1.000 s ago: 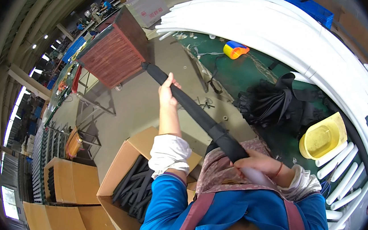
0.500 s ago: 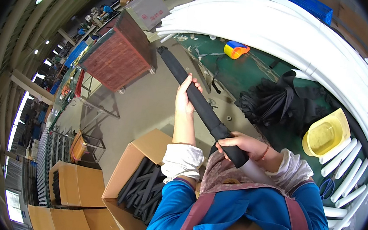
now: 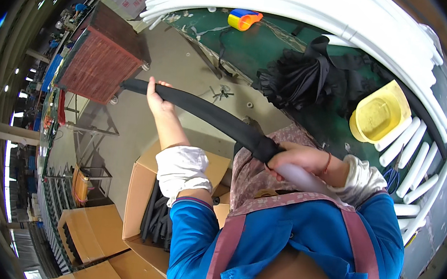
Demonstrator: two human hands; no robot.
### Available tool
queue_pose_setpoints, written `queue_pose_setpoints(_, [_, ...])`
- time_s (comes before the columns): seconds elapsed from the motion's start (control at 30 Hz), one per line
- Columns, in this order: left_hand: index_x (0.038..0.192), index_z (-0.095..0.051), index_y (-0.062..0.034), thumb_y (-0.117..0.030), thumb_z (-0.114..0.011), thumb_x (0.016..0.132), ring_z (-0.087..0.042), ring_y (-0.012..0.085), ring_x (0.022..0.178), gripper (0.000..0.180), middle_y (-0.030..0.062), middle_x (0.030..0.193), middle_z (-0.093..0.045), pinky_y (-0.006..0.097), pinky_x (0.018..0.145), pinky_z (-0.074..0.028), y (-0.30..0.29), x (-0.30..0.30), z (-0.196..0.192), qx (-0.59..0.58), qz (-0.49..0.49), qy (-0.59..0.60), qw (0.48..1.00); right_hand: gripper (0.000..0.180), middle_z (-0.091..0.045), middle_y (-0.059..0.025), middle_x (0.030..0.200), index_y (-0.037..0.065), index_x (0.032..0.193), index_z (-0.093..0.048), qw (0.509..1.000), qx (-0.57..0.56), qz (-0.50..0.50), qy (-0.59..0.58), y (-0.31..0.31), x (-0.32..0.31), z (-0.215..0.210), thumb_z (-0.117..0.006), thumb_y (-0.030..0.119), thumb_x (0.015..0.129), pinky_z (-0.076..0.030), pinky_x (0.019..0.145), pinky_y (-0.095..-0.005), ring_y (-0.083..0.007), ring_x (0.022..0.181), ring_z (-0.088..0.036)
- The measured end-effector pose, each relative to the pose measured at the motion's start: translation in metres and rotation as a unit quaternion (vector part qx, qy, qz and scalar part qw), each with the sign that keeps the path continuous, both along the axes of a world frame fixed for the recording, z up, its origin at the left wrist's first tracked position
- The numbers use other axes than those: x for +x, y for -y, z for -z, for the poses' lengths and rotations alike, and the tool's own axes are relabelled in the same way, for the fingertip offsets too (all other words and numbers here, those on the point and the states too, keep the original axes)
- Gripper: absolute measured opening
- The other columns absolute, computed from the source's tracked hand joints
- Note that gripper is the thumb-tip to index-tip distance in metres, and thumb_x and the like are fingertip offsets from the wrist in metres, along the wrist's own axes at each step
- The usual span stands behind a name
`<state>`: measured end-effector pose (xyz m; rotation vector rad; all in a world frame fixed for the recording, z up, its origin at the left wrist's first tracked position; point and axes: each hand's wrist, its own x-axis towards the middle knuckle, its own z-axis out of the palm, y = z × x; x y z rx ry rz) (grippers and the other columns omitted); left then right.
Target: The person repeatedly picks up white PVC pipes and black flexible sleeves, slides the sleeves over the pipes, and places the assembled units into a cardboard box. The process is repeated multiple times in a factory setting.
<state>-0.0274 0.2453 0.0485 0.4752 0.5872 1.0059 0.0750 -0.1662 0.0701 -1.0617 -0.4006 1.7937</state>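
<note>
A long black fabric sleeve [image 3: 207, 114] stretches in front of me, slightly bowed. My left hand [image 3: 161, 99] is wrapped around it close to its far left end. At the near end, my right hand [image 3: 304, 162] grips the bunched part of the sleeve. A white foam tube [image 3: 306, 179] comes out of the sleeve there and runs toward my apron [image 3: 251, 183]. How far the tube reaches inside the black fabric is hidden.
On the green table [image 3: 202, 34] lie long white tubes [image 3: 292, 5], a heap of black fabric [image 3: 312, 75], a yellow scoop [image 3: 381, 112], short white tubes [image 3: 419, 165], scissors [image 3: 392, 176] and a tape roll [image 3: 243, 19]. Cardboard boxes [image 3: 138, 201] with black pieces [image 3: 159, 217] stand lower left.
My left hand has slid out toward the sleeve's far end and swung left. The sleeve lies flatter and bends now. My view has turned, so the table sits farther left.
</note>
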Motion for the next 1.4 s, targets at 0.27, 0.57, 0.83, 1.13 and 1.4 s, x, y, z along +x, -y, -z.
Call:
queue_pose_setpoints(0.27, [0.085, -0.055, 0.0017, -0.037, -0.067, 0.084, -0.057, 0.0241, 0.073, 0.041, 0.0102, 0.08, -0.058, 0.036, 0.073, -0.053, 0.058, 0.0, -0.03, 0.026, 0.038, 0.035, 0.998, 0.025, -0.061, -0.0058, 0.075, -0.001, 0.088, -0.06, 0.996, 0.07, -0.041, -0.031, -0.03, 0.007, 0.019, -0.063, 0.024, 0.083, -0.049, 0.06, -0.0246, -0.0122, 0.063, -0.058])
queue_pose_setpoints(0.57, [0.078, -0.05, -0.004, -0.012, -0.063, 0.082, -0.053, 0.0167, 0.064, 0.016, 0.0054, 0.07, -0.053, 0.03, 0.061, -0.051, 0.047, 0.012, -0.006, 0.009, 0.078, 0.05, 0.996, 0.029, -0.06, -0.0051, 0.081, 0.0, 0.089, -0.059, 0.999, 0.045, 0.017, 0.02, -0.038, -0.003, 0.006, -0.063, 0.028, 0.082, -0.049, 0.064, -0.0243, -0.0111, 0.07, -0.059])
queue_pose_setpoints(0.83, [0.077, -0.048, -0.0068, -0.014, -0.061, 0.082, -0.053, 0.0149, 0.055, 0.016, 0.0025, 0.064, -0.053, 0.028, 0.051, -0.048, 0.007, -0.012, 0.026, -0.035, -0.034, -0.045, 0.998, 0.031, -0.06, -0.0054, 0.067, 0.0, 0.074, -0.061, 0.992, 0.062, -0.031, 0.11, -0.019, -0.011, -0.006, -0.058, 0.029, 0.083, -0.045, 0.059, -0.0254, -0.0125, 0.061, -0.056])
queue_pose_setpoints(1.13, [0.079, -0.051, -0.007, -0.026, -0.058, 0.085, -0.048, 0.0155, 0.069, 0.021, 0.0025, 0.073, -0.052, 0.032, 0.069, -0.043, -0.019, -0.102, 0.046, 0.031, -0.096, -0.174, 0.98, 0.045, -0.063, -0.0097, 0.089, -0.004, 0.115, -0.051, 0.949, 0.075, -0.143, 0.271, 0.068, 0.021, -0.01, -0.067, 0.024, 0.083, -0.049, 0.07, -0.0299, -0.0178, 0.076, -0.061])
queue_pose_setpoints(1.4, [0.129, -0.044, -0.0008, -0.038, -0.062, 0.083, -0.036, 0.0352, 0.116, 0.062, 0.0171, 0.126, -0.042, 0.051, 0.097, -0.035, 0.028, -0.264, 0.095, 0.095, -0.066, -0.751, 0.65, 0.047, -0.063, -0.0229, 0.09, -0.002, 0.105, -0.056, 0.8, 0.145, -0.142, 0.564, 0.086, 0.047, -0.091, -0.067, 0.033, 0.076, -0.048, 0.072, -0.0402, -0.0356, 0.083, -0.061])
